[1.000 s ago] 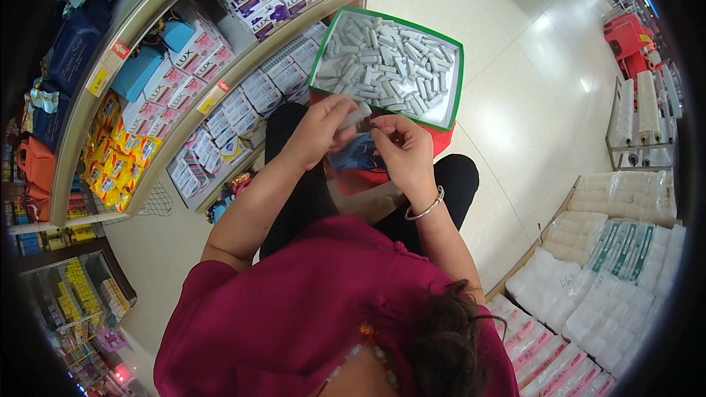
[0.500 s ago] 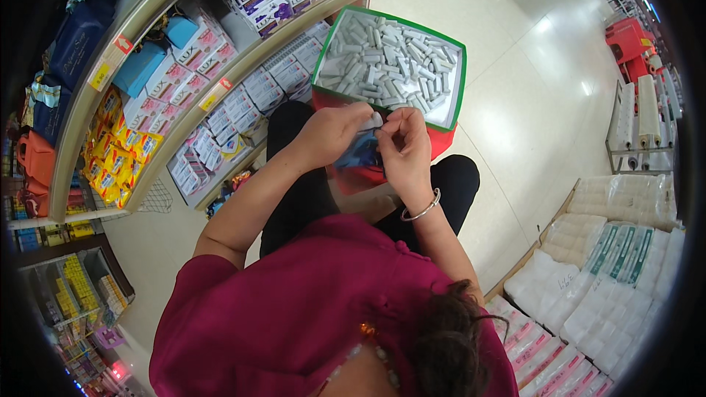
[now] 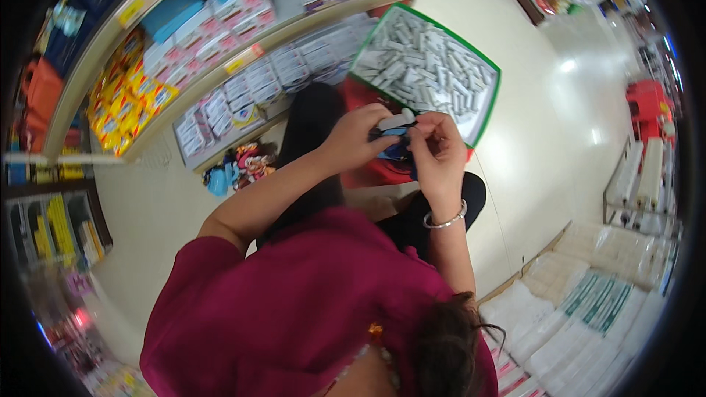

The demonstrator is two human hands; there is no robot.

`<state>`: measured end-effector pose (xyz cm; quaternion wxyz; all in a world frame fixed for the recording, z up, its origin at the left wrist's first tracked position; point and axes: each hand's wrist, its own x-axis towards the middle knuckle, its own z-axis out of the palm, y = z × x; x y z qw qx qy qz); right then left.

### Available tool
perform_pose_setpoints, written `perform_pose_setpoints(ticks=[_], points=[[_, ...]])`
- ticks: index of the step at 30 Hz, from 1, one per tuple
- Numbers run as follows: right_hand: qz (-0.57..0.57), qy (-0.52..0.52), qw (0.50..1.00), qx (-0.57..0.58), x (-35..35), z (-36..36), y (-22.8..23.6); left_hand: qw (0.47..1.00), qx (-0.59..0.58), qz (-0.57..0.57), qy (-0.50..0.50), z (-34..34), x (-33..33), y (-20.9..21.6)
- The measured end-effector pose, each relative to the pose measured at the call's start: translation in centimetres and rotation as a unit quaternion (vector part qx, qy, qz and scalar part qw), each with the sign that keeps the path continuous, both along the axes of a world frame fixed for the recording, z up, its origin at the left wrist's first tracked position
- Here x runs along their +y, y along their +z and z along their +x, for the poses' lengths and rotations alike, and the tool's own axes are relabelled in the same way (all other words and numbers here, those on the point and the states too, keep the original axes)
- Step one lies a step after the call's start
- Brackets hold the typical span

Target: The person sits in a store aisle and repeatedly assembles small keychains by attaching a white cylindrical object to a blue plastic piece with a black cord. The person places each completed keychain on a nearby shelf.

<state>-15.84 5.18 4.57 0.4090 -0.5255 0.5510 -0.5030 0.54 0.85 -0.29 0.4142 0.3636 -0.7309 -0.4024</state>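
My left hand [image 3: 359, 137] is closed round a small pale grey-white stick-shaped piece [image 3: 396, 121], whose rounded end points to the right. My right hand [image 3: 443, 153] is beside it, thumb and fingertips pinched together near the piece's end; what they grip is too small to make out. Just under the fingers lies something dark blue and shiny [image 3: 397, 156], partly hidden by both hands. Beyond the hands stands a green-rimmed box [image 3: 487, 109], heaped with many small pale grey pieces [image 3: 423, 66] like the one I hold.
Under the box is a red support [image 3: 360, 94]. Shelves of boxed soap [image 3: 243, 92] and yellow packets [image 3: 121, 106] curve along the left. White wrapped packs [image 3: 566, 309] are stacked at the lower right. Small colourful items [image 3: 250, 162] lie by the lower shelf.
The whole view has shifted, so box and hands appear farther right. The pale piece now shows more fully beyond my left fingers. Both hands stay close together.
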Motion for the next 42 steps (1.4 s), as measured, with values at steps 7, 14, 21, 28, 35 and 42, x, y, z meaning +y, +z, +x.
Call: perform_pose_setpoints(ticks=[7, 14, 21, 28, 35, 42], points=[[-0.145, -0.079, 0.977, 0.133, 1.9, 2.0, 4.4, 0.989, 0.088, 0.085, 0.081, 5.0, 2.1, 3.2], [-0.069, 0.038, 0.996, 0.032, 0.2, 2.7, 1.7, 0.838, 0.356, 0.257, 0.323, 18.7, 7.1, -0.6], [-0.026, 0.123, 0.991, 0.056, -0.3, 4.5, -1.7, 0.728, -0.143, 0.360, 0.565, 27.4, 12.8, -18.7], [0.033, 0.151, 0.985, 0.075, 0.1, 4.2, -3.3, 0.590, -0.244, 0.538, 0.551, 33.0, 20.0, -29.5], [0.053, 0.175, 0.980, 0.076, 0.3, 4.2, -4.8, 0.497, -0.277, 0.524, 0.635, 35.8, 18.9, -28.4], [0.068, 0.169, 0.980, 0.078, 0.4, 4.2, -4.4, 0.590, -0.229, 0.456, 0.626, 34.8, 16.0, -28.7]])
